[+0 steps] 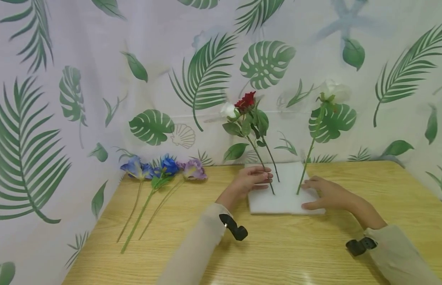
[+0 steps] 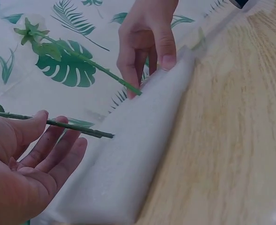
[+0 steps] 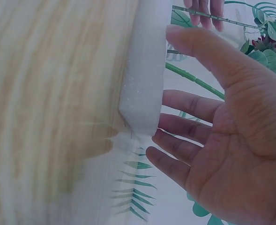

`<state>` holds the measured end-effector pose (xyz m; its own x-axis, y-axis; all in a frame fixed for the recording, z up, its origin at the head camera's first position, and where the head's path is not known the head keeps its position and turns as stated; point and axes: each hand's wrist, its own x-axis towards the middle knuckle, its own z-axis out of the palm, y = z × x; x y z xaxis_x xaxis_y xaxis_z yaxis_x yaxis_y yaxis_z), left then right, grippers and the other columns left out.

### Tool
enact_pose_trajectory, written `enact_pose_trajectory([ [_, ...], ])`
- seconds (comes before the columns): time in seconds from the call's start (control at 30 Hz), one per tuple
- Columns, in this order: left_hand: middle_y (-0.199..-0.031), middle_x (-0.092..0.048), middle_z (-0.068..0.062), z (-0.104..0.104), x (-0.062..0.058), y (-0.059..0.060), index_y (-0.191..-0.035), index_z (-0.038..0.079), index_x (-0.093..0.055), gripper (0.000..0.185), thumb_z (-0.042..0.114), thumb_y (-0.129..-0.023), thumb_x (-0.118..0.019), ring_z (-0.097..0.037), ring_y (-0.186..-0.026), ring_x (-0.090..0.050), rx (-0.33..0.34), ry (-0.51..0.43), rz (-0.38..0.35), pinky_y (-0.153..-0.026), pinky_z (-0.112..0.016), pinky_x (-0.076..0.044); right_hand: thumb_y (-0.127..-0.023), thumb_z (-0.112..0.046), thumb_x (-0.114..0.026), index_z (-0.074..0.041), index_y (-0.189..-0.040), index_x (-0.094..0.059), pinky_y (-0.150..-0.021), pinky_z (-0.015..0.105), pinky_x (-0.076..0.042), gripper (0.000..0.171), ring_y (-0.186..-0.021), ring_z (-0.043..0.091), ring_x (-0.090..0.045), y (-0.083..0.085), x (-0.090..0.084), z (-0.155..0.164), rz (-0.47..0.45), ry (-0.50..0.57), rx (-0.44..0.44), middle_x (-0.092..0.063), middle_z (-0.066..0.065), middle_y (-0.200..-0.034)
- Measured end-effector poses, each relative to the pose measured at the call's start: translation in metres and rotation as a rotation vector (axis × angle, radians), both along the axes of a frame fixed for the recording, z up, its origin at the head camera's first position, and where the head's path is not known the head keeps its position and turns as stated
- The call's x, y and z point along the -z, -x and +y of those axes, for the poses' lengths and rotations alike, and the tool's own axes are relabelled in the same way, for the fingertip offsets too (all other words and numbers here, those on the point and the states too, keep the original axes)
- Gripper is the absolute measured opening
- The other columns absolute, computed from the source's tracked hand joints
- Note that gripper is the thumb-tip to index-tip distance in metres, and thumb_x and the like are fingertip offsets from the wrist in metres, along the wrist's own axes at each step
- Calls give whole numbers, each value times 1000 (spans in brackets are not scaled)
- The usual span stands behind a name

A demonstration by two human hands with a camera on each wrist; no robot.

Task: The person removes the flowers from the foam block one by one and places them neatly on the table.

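Observation:
A white foam block [image 1: 285, 204] lies on the table with three flowers standing tilted in it. A white rose [image 1: 229, 110] and a red rose [image 1: 246, 102] stand close together on its left; a larger white flower [image 1: 333, 92] stands on its right. My left hand [image 1: 250, 178] is at the left pair, its relaxed fingers spread beside the front dark stem [image 2: 81, 129], which passes between thumb and fingers. My right hand [image 1: 328, 194] is at the block's right end, thumb near the front edge [image 3: 147, 61] and fingers apart beside the white flower's green stem [image 1: 306, 166].
At the table's left lie a light-blue flower [image 1: 135, 168], a blue rose [image 1: 169, 164] and a purple flower [image 1: 194, 169], their stems pointing toward me. A leaf-printed cloth [image 1: 206, 134] hangs behind the wooden table [image 1: 278, 253].

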<state>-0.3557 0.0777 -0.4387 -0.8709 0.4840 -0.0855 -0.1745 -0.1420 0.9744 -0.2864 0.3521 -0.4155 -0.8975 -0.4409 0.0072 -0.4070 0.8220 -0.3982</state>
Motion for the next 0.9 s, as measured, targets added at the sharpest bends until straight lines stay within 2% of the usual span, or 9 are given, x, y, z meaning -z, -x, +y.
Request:
enact_pose_trajectory([
  [0.27, -127, -68, -28, 6, 4, -3, -128, -9, -64, 28, 1, -102, -57, -40, -122, -66, -22, -32, -3, -103, -46, -56, -81, -38, -85, 9, -128, -65, -100, 65, -49, 69, -122, 53, -55, -1, -3, -2, 5, -14, -3, -54, 35, -135],
  [0.5, -106, -76, -18, 8, 2, -4, -123, -11, -66, 26, -1, -100, -59, -34, -110, -73, -52, -54, -6, -99, -47, -58, -82, -42, -84, 7, -129, -64, -99, 65, -49, 71, -123, 53, -54, 1, 0, 0, -12, -5, 5, -53, 34, -137],
  [0.9, -105, -76, -18, 12, 3, -4, -120, -10, -69, 24, -2, -98, -62, -29, -103, -75, -86, -47, -5, -95, -46, -60, -82, -43, -84, 7, -130, -64, -99, 66, -48, 72, -123, 54, -54, 0, -1, 0, -27, 2, 12, -51, 36, -137],
])
